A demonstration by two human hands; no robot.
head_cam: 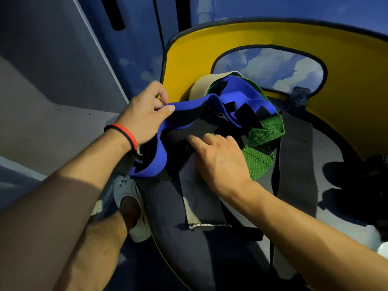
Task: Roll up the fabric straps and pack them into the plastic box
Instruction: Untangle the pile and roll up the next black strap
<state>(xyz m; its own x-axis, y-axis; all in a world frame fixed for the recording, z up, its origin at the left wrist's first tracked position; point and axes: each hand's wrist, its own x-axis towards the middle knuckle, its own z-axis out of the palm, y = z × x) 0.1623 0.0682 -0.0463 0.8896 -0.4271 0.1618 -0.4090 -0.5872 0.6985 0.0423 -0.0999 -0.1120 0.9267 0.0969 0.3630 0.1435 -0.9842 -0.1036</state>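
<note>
A tangled heap of fabric straps lies on a dark surface: a blue strap [237, 91], a green strap [260, 152], a beige strap [201, 87] and black straps [294, 156]. My left hand [144, 116] pinches one end of the blue strap between thumb and fingers, lifting it a little at the heap's left side. My right hand [218, 160] rests with straight fingers on a black strap [189, 185] in the middle of the heap. No plastic box is plainly visible.
A yellow curved panel [346, 66] with a black-edged opening rises behind the heap. A dark object [361, 181] lies at the right. My foot in a grey shoe [130, 196] stands below the left hand. Grey walls are at the left.
</note>
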